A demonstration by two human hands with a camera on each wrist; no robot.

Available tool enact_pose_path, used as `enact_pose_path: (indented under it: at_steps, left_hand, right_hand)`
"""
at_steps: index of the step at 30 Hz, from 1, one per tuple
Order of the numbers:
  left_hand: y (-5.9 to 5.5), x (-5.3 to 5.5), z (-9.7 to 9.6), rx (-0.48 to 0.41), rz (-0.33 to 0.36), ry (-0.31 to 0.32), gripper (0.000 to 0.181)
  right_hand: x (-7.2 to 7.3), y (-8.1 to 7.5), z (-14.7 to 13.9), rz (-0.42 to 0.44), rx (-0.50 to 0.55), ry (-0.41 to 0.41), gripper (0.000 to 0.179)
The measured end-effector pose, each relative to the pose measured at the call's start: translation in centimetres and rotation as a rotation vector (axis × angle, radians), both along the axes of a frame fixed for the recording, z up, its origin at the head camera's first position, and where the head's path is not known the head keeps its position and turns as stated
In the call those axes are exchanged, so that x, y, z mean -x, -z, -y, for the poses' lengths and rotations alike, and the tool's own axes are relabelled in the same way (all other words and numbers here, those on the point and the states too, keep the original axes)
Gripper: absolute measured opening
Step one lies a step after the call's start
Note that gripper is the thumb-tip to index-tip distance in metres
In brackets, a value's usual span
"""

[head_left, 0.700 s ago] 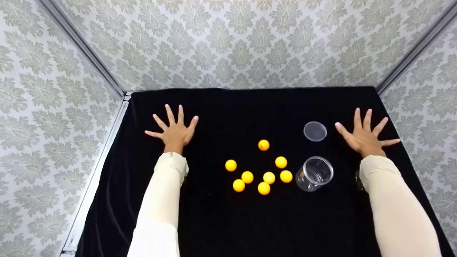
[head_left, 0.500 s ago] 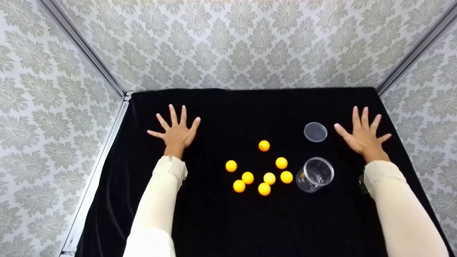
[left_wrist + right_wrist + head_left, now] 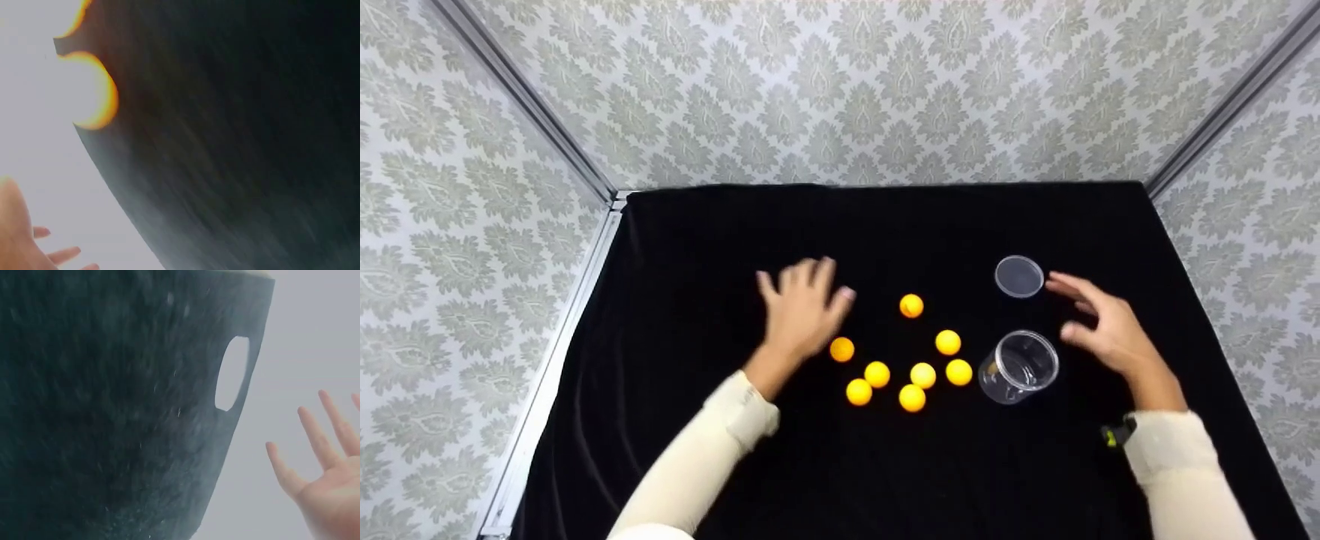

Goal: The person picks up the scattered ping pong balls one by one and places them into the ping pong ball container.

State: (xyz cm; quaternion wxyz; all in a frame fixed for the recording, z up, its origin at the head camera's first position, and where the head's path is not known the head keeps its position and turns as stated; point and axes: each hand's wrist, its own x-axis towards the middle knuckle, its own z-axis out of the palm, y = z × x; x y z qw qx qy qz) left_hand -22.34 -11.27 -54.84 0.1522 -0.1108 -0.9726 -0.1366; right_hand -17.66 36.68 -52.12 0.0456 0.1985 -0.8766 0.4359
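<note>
Several orange ping-pong balls (image 3: 948,343) lie loose on the black cloth in the head view. My left hand (image 3: 801,315), blurred by motion, has its fingers spread just up and left of the leftmost ball (image 3: 842,349) and holds nothing. To the right of the balls is a clear plastic jar (image 3: 1006,379), its round mouth uncovered. A flat, clear round lid (image 3: 1019,277) lies behind the jar. With fingers loosely bent and nothing in them, my right hand (image 3: 1112,330) is right of the jar, its fingertips beside the lid's right edge. The left wrist view shows an overexposed ball (image 3: 101,93).
Black cloth (image 3: 825,480) covers the table. Patterned walls (image 3: 840,97) rise behind it and on both sides. A metal rail (image 3: 555,367) runs along the left edge, and the table's right edge lies near my right arm.
My left hand has moved right and nearer, toward the balls. My right hand has drawn left and nearer, its spread fingers now bent. Balls, jar and lid remain in place.
</note>
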Motion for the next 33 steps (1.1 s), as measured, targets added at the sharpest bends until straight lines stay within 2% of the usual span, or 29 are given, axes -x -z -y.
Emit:
enact_pose_path:
  at_steps: [2,5,8,10,14,18,22,27,31,33]
  left_hand:
    - [-0.4,-1.7,-2.5,0.011,-0.045,0.098,0.064]
    - [-1.1,-4.1,-6.2,0.029,-0.079,0.254,0.065]
    - [-1.4,-6.0,-9.6,0.056,-0.056,0.391,0.071]
    - [-1.2,-7.0,-11.7,0.076,-0.019,0.458,0.077]
    - [-0.2,-7.8,-15.5,0.095,0.056,0.534,0.09]
    - [0.2,-7.6,-17.8,0.04,0.11,0.569,0.084]
    - [-0.5,-8.1,-17.9,0.003,0.074,0.586,0.075]
    - [-1.2,-10.6,-15.7,-0.019,-0.04,0.62,0.075]
    - [-0.3,-12.8,-13.1,-0.065,-0.105,0.626,0.074]
    - [0.4,-13.6,-12.1,-0.081,-0.109,0.624,0.073]
  right_hand:
    - [-1.1,0.1,0.4,-0.038,0.011,-0.019,0.092]
    - [-2.8,0.4,0.8,-0.077,-0.063,0.017,0.112]
    - [-4.3,1.2,1.3,-0.067,-0.167,0.069,0.122]
    - [-5.1,2.1,1.6,-0.044,-0.218,0.098,0.123]
    - [-6.0,4.0,2.4,-0.041,-0.241,0.144,0.112]
    - [-6.3,4.9,3.0,-0.101,-0.223,0.153,0.097]
    - [-7.2,4.4,3.6,-0.164,-0.209,0.149,0.094]
    - [-9.1,3.9,5.6,-0.267,-0.156,0.098,0.096]
    - [-10.5,4.3,7.8,-0.324,-0.179,0.03,0.093]
    - [-10.9,4.8,8.7,-0.343,-0.194,0.003,0.094]
